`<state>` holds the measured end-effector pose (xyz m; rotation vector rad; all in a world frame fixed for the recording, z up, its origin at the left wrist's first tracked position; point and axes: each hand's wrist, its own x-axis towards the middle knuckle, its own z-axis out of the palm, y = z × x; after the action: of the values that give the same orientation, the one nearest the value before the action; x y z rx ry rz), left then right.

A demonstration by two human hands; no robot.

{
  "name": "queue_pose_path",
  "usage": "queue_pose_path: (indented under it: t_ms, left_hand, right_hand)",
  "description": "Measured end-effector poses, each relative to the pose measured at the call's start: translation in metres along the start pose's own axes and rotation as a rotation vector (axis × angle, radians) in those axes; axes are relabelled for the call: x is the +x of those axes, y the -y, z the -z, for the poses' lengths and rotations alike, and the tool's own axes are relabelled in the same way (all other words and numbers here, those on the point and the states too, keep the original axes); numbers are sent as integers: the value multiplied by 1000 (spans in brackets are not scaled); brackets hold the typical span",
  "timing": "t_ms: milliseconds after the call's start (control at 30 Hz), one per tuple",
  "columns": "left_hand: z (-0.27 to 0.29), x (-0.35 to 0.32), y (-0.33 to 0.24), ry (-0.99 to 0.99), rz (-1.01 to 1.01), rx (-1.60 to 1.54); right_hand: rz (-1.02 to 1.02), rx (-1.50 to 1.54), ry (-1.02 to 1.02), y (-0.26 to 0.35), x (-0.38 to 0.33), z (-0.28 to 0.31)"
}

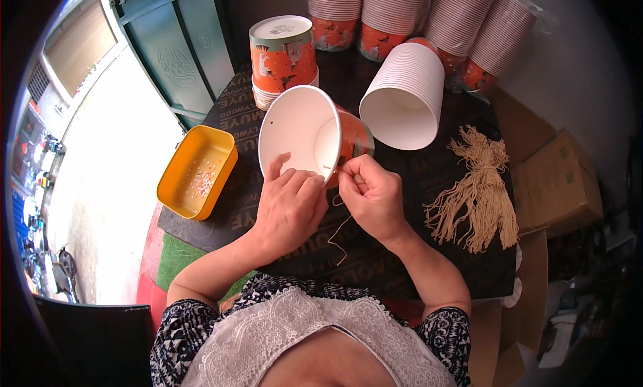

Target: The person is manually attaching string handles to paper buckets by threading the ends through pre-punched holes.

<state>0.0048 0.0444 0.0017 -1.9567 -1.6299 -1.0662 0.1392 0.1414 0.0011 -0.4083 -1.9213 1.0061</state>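
A paper bucket (295, 122), white inside with an orange printed outside, lies tilted on its side, its mouth facing left and toward me. My left hand (288, 203) is closed on its near rim, the index finger raised inside the mouth. Against the outside of the same rim, my right hand (373, 194) pinches a thin beige string (337, 243), whose loose end dangles below the hands. What the right fingertips do at the rim is partly hidden. One small dark hole shows in the bucket's wall.
A yellow tub (228, 166) with small coloured bits stands left. Behind are an upside-down bucket stack (284, 59) and a nested white stack (408, 96) lying down; several wrapped stacks (395, 12) line the back. A bundle of strings (479, 193) lies right, beside cardboard boxes (562, 179).
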Motion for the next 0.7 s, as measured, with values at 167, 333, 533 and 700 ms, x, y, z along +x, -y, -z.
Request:
queue_pose_path:
  t_ms: [167,333,533,700]
  left_hand:
    - [-7,-4,4,29,-26,47]
    - [-23,-8,17,178,-96,250]
    - [-47,-17,32,275,-184,379]
    - [-58,-22,36,340,-187,358]
  right_hand:
    - [-86,25,-36,-6,-2,-8]
    - [-158,38,-126,-34,-6,-22]
    - [-580,396,-64,-63,-8,-23]
    - [-645,284,-108,-79,-6,-26]
